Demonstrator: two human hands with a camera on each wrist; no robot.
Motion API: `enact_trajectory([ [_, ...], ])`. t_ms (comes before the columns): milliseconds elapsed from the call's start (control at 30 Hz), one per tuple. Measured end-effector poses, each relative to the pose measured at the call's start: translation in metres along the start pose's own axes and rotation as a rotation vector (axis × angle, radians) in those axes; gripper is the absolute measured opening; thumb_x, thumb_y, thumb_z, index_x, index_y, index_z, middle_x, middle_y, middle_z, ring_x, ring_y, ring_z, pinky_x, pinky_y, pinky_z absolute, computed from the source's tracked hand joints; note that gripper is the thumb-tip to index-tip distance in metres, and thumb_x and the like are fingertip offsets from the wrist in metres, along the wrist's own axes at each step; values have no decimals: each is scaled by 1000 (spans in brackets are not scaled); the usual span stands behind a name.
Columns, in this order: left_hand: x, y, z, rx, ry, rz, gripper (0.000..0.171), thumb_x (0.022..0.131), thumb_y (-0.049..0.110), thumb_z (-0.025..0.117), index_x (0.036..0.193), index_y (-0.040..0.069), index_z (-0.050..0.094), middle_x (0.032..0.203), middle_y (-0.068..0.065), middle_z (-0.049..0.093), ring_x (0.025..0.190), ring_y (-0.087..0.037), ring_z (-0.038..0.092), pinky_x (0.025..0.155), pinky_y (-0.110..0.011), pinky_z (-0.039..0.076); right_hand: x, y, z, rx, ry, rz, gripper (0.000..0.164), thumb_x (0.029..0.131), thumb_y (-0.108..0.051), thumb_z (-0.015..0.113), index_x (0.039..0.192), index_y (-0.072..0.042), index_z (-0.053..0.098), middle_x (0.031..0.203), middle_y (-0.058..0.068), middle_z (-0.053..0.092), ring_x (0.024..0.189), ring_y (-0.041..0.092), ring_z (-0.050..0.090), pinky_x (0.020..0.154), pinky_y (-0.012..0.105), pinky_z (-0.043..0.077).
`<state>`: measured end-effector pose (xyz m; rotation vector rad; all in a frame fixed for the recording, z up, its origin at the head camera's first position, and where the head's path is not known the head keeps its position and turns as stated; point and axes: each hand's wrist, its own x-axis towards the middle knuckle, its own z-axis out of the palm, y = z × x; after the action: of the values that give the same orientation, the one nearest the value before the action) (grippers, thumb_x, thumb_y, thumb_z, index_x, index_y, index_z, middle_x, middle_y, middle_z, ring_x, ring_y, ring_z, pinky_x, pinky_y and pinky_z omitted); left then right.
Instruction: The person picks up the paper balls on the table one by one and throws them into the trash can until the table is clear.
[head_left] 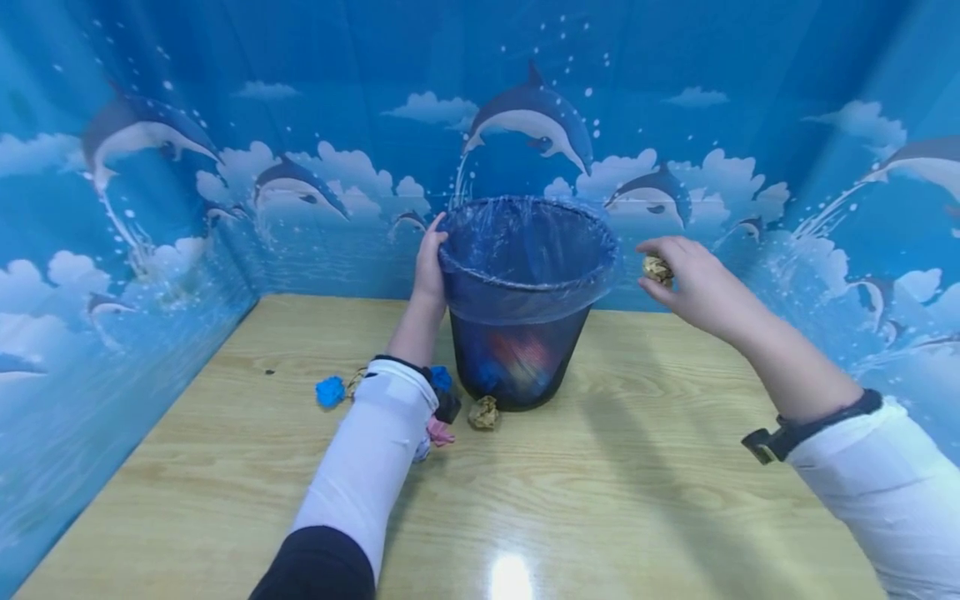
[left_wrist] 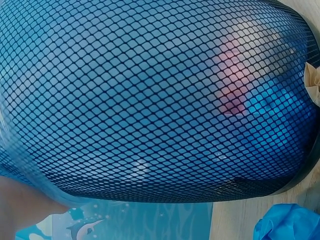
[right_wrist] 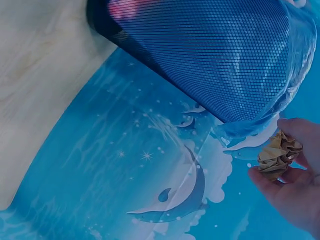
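A dark mesh wastebasket (head_left: pixel 517 350) lined with a translucent blue bag (head_left: pixel 532 304) stands toward the back of the table. My left hand (head_left: pixel 430 262) grips its rim on the left side. In the left wrist view part of that hand (left_wrist: pixel 25 207) shows at the lower left, beside the mesh. Red and blue crumpled pieces (left_wrist: pixel 272 112) show through the basket's lower wall. To the right of the basket, at rim height, my right hand (head_left: pixel 693 287) pinches a crumpled brown paper ball (right_wrist: pixel 279 156) between thumb and fingers, apart from the bag.
Another brown paper ball (head_left: pixel 483 412) lies at the basket's front foot. Left of it are a blue paper ball (head_left: pixel 330 392), a pink one (head_left: pixel 440 432) and several others, partly behind my left forearm. A dolphin-print curtain (head_left: pixel 360 100) encloses the wooden table (head_left: pixel 637 500).
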<state>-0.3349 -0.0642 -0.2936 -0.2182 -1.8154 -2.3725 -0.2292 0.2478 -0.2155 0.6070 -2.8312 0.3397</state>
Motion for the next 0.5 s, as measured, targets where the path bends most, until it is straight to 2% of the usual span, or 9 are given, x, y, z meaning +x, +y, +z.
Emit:
enact_trajectory([
  [233,-1,2,0,10,2,-15,56,96,32,34,152,28,30,162,3,17,148,-22,20,119,-44,21,26,-8,-10,44,47,10,49,97,-14,56,141,2,42,139,26,45,123,43,44,96,58,41],
  [500,0,0,-2,14,3,-18,57,96,34,34,152,28,30,162,3,18,148,-22,20,119,-46,20,59,-25,-11,71,78,-14,47,99,-17,54,142,-2,44,138,24,47,124,39,45,98,55,42],
])
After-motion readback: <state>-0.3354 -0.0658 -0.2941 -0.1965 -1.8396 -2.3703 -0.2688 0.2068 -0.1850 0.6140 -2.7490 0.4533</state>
